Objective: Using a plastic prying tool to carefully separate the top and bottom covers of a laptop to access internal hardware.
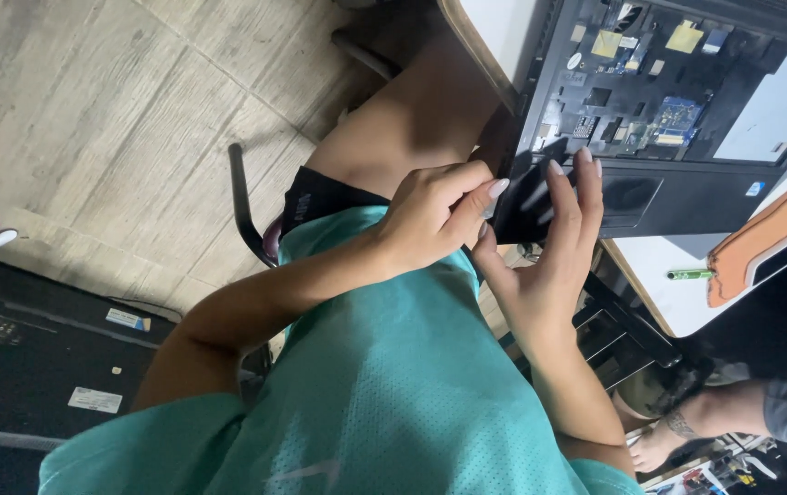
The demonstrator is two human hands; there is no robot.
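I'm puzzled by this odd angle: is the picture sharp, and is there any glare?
Head view: tilted steeply; hands, left hand and right hand, fairly sharp on a glossy black panel showing pale streaks; the white desk looks bright; lower left floor lies dark.

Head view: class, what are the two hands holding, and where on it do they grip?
Both hands, left hand and right hand, hold a flat black panel, fingers on its lower edge and face.

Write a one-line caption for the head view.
Both hands, left hand and right hand, hold a black part beside an opened laptop.
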